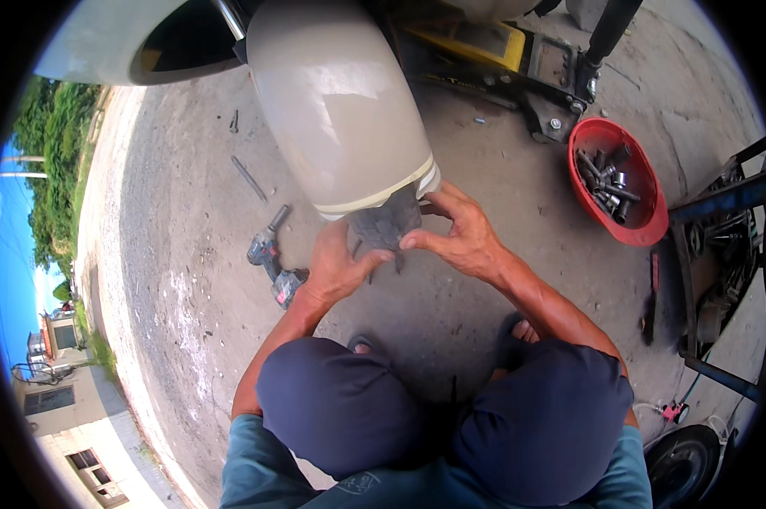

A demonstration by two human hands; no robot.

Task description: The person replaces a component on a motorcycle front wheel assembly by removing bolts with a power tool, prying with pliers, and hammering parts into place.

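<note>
The dark flap (381, 222) seems pliable (edges suit holding). Left hand (335, 264) and right hand (460, 235) flank it; grip, I cannot tell.

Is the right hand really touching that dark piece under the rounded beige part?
Touching. The head view shows the right hand's thumb tip against the lower right edge of the dark piece.

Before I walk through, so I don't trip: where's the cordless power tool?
In the head view, the cordless power tool lies on the ground left of centre, just left of the left hand and below a thin metal rod.
</note>
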